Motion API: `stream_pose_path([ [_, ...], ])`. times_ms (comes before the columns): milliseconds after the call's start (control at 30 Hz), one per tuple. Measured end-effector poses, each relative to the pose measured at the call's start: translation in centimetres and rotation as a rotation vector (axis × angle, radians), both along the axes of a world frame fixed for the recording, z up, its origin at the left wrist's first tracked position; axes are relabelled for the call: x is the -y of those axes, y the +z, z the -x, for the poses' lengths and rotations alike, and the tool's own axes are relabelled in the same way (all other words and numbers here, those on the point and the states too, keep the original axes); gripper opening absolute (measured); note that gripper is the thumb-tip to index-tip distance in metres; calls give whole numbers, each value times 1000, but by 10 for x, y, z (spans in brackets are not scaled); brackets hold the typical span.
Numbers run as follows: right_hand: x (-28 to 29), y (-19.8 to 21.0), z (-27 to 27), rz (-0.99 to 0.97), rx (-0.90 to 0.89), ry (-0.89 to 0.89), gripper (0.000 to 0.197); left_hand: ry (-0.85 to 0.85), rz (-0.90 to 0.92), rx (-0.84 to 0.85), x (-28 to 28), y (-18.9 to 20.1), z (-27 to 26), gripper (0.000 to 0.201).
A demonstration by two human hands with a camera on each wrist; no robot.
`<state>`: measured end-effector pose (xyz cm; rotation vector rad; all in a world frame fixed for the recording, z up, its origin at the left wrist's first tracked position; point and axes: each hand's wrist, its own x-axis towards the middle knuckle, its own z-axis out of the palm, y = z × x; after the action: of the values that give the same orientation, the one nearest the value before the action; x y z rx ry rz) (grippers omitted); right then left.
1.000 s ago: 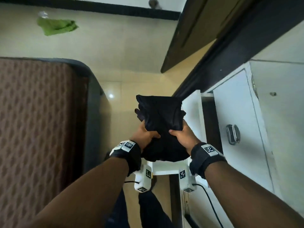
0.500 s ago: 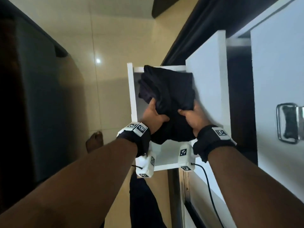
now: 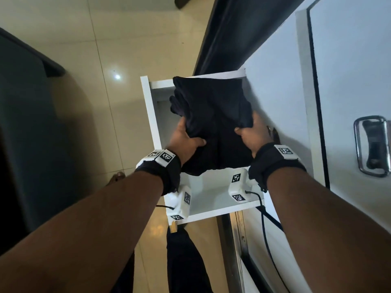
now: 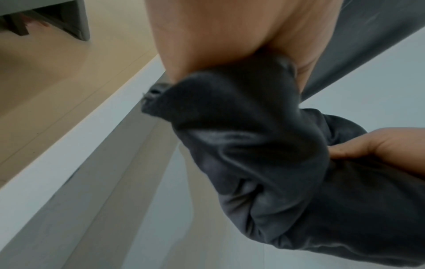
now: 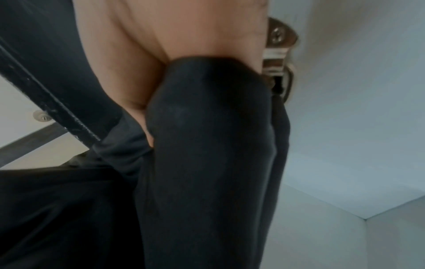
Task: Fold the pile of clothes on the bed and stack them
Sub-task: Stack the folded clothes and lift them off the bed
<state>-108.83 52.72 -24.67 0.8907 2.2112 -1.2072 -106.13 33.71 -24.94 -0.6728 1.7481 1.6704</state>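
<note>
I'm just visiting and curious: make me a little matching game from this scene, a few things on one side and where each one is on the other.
Things:
1. folded dark clothes
2. left hand
3. right hand
4. metal handle

Places:
A. on the white door at the far right
B. gripping the bundle's right edge
C. held over the open white drawer
D. gripping the bundle's left edge

Pairs: 1-C, 2-D, 3-B, 4-A

Folded black garment point(image 3: 213, 121), thick and layered, held level above an open white compartment point(image 3: 148, 115); loose layered edges show at its 9 o'clock side, and its 6 o'clock end sags toward the compartment floor
</note>
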Motion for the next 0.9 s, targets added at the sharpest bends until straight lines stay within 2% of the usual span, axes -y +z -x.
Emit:
stream_pose_path([
  [200, -2, -22, 16, -48, -6, 70, 63, 67, -7, -52, -3, -25, 2, 70],
  [300, -6, -34, 10, -81, -52, 61, 72, 98, 9, -49, -8, -36, -4, 71],
  [367, -9, -45, -1, -100, -52, 52, 76, 67, 86, 0, -9, -49, -14, 74],
  [433, -12, -60, -16, -148, 25, 75, 78, -24, 230, 105, -8, -69, -26, 71],
  [533, -14, -86, -43, -206, 244, 108, 79, -210, 401, 311, -5, -92, -42, 59],
  [633, -15, -105, -61, -268, 364, 158, 71, -264, 446, 370, -13, -103, -54, 72],
  [733, -10, -107, -64, -285, 299, 239, 63, -282, 465, 328, -18, -96, -58, 76],
  [900, 14, -74, -55, -264, 241, 429, 65, -449, 416, 202, -11, -55, -54, 83],
])
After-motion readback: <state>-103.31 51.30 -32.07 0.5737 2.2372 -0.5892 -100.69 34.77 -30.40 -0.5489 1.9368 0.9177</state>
